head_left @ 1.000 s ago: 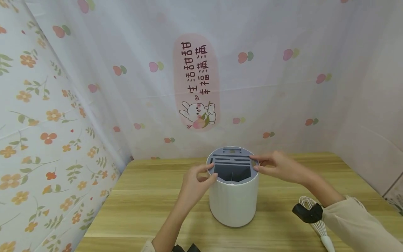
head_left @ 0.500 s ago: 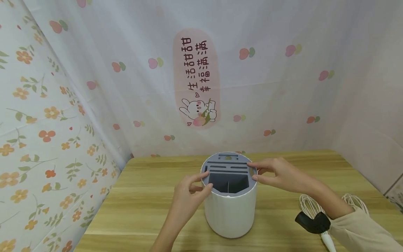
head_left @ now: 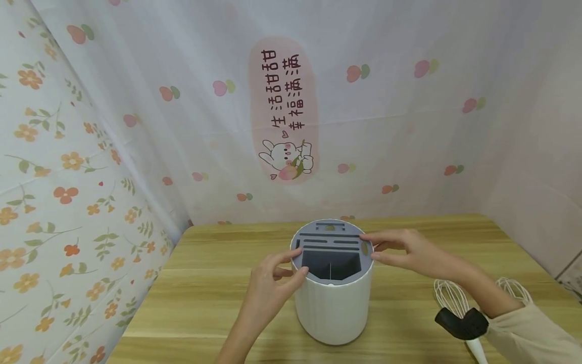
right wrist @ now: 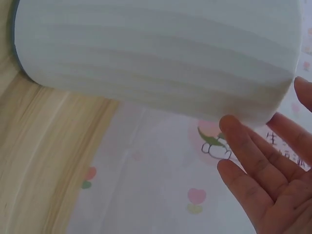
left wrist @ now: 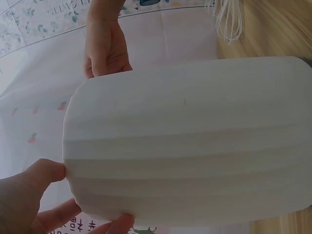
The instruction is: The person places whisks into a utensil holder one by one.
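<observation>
A white round knife holder (head_left: pixel 332 316) stands upright on the wooden table in the head view. Its grey slotted top (head_left: pixel 325 246) has long narrow slits and a divided dark well at the front. My left hand (head_left: pixel 270 283) grips the rim at the left, index fingertip and thumb at the edge; the left wrist view shows more fingers (left wrist: pixel 127 222) along the white side wall. At the right rim is my right hand (head_left: pixel 411 250), its fingers loosely extended, index fingertip at the grey top. In the right wrist view, these fingers (right wrist: pixel 253 165) spread beside the wall.
A whisk (head_left: pixel 451 298) with a white handle lies to the right, partly behind a black wrist mount (head_left: pixel 463 323). Another wire whisk (head_left: pixel 514 289) shows beyond the right sleeve. Printed curtains (head_left: pixel 204 126) hang behind and left of the wooden table (head_left: pixel 213 288).
The knife holder has shifted slightly nearer and left with both hands on it, then stayed put. The right hand has since slid a little to the right, its thumb drawing back from the top.
</observation>
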`<action>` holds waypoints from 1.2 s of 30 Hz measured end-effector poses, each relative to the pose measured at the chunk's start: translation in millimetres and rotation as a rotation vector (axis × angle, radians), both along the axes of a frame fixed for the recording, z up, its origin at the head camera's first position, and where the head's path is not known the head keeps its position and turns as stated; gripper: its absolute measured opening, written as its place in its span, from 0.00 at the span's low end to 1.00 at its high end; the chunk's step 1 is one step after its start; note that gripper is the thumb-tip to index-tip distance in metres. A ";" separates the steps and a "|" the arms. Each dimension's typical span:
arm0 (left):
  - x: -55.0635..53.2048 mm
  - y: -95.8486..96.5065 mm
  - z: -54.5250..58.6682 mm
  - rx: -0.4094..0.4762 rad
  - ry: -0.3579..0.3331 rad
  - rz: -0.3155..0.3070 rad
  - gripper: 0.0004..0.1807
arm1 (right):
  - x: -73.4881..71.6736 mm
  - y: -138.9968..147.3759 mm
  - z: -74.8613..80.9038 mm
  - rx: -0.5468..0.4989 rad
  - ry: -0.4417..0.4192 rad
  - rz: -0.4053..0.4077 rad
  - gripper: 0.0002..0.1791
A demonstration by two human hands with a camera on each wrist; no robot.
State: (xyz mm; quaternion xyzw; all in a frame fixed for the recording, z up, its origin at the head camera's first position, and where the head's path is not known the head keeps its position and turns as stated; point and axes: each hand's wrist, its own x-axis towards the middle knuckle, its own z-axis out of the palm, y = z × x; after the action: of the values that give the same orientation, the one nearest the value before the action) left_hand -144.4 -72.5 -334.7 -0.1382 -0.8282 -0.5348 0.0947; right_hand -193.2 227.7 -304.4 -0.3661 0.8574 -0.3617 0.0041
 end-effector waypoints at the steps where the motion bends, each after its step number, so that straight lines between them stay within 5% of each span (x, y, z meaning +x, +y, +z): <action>1: -0.1 0.3 0.3 -0.006 -0.001 -0.001 0.20 | -0.4 2.9 -0.4 -0.016 -0.014 -0.002 0.22; 11: -0.8 2.0 0.1 -0.030 -0.002 -0.029 0.20 | -5.4 52.9 -12.8 -0.016 -0.060 -0.085 0.19; 19: -2.6 1.8 -0.6 -0.039 0.018 -0.031 0.20 | -2.5 106.1 -37.2 0.090 -0.206 -0.117 0.21; 36: -2.2 -2.3 0.2 -0.037 0.008 -0.020 0.21 | 14.7 176.6 -89.5 0.070 -0.499 -0.048 0.23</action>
State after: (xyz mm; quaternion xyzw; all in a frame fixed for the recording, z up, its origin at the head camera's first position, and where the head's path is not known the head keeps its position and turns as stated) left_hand -146.5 -74.9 -334.5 -0.1504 -0.8361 -0.5198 0.0900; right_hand -178.4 404.3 -393.9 -0.2448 0.8502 -0.4110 0.2198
